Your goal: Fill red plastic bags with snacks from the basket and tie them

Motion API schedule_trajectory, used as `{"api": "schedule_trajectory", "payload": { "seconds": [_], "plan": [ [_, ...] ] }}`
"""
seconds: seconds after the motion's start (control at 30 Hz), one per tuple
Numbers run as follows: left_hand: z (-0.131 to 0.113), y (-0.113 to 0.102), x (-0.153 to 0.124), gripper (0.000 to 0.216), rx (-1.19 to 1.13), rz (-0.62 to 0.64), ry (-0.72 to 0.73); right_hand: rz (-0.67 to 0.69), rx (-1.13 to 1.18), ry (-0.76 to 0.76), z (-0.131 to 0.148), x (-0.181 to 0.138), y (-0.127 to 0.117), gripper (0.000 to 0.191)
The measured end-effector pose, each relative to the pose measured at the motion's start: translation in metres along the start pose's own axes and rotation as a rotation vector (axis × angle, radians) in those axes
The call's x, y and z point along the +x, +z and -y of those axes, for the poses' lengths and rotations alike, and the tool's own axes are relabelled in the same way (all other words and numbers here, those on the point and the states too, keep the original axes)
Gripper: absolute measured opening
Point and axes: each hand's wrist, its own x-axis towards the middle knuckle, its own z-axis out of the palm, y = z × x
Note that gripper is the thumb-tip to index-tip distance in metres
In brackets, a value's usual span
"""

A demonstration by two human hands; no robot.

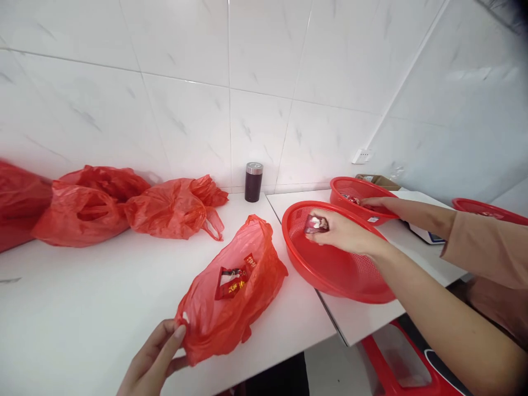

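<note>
My left hand [159, 352] pinches the near edge of a red plastic bag [264, 286] that lies with its mouth spread on the white table. Inside the bag are a few small wrapped snack packets [233, 281], red with black, white and yellow print. Over the large red plastic basket [301, 269], my right hand [338, 232] grips a dark red and white snack packet [316, 223]. The basket's perforated wall and smooth floor show beneath that hand; the hand itself hides part of the far side.
Tied red bags [173, 208] line the wall at left, beside a dark tumbler [253, 182]. At right, a co-worker's hand [369, 203] reaches into a second red basket [342, 184] holding packets. A seam splits the tables; a red stool [383, 357] stands below.
</note>
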Motion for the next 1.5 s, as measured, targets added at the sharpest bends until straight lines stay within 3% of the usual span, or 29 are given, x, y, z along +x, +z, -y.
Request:
{"api": "schedule_trajectory", "payload": {
  "seconds": [0.13,0.2,0.27,0.3,0.37,0.43,0.47,0.53,0.6,0.67,0.73,0.8,0.9,1.07,1.13,1.2,1.27,1.37,1.5],
  "plan": [
    [-0.007,0.01,0.004,0.03,-0.14,0.028,0.058,0.148,-0.02,-0.388,0.061,0.012,0.066,0.019],
    [-0.011,0.01,0.006,0.028,-0.223,0.012,0.08,0.308,-0.272,-0.463,0.072,0.019,0.098,0.023],
    [-0.013,0.004,0.006,0.022,-0.317,-0.033,0.06,0.443,-0.495,-0.494,0.073,0.026,0.113,0.028],
    [-0.012,0.0,0.005,0.022,-0.367,-0.059,0.026,0.426,-0.558,-0.507,0.071,0.03,0.115,0.028],
    [-0.006,-0.004,-0.001,0.03,-0.466,-0.109,-0.079,0.214,-0.587,-0.508,0.066,0.038,0.11,0.032],
    [0.004,-0.002,-0.01,0.033,-0.555,-0.102,-0.203,-0.014,-0.562,-0.409,0.059,0.049,0.1,0.041],
    [0.008,0.0,-0.014,0.031,-0.593,-0.076,-0.269,-0.056,-0.549,-0.329,0.055,0.055,0.095,0.043],
    [0.011,0.004,-0.018,0.02,-0.644,-0.001,-0.379,-0.017,-0.508,-0.183,0.049,0.068,0.084,0.034],
    [0.0,-0.001,-0.013,0.007,-0.642,0.009,-0.4,0.03,-0.445,-0.13,0.046,0.081,0.069,0.012],
    [-0.03,-0.014,-0.001,0.008,-0.619,-0.084,-0.252,-0.008,-0.357,-0.143,0.048,0.09,0.049,0.003],
    [-0.072,-0.029,0.012,0.021,-0.648,-0.203,0.018,-0.132,-0.266,-0.166,0.057,0.093,0.028,0.017],
    [-0.116,-0.037,0.019,0.018,-0.634,-0.161,0.251,-0.221,-0.123,-0.207,0.069,0.091,0.011,0.019],
    [-0.164,-0.031,0.02,0.01,-0.484,-0.058,0.5,-0.184,0.137,-0.301,0.088,0.082,-0.001,0.005],
    [-0.195,-0.013,0.021,0.013,-0.254,-0.202,0.808,-0.246,0.268,-0.382,0.108,0.07,-0.004,0.007],
    [-0.202,-0.011,0.023,0.015,-0.218,-0.15,0.848,-0.191,0.254,-0.416,0.117,0.068,-0.004,0.007],
    [-0.209,-0.01,0.025,0.023,-0.162,-0.011,0.803,-0.208,0.27,-0.469,0.128,0.069,-0.001,0.008],
    [-0.215,-0.006,0.027,0.041,-0.014,0.142,0.665,-0.217,0.282,-0.515,0.144,0.072,0.009,0.008],
    [-0.217,0.004,0.034,0.062,0.283,0.273,0.461,-0.096,0.3,-0.647,0.172,0.077,0.036,0.008],
    [-0.206,0.019,0.047,0.025,0.38,0.373,0.319,0.071,0.366,-0.86,0.195,0.077,0.073,0.009]
  ]
}}
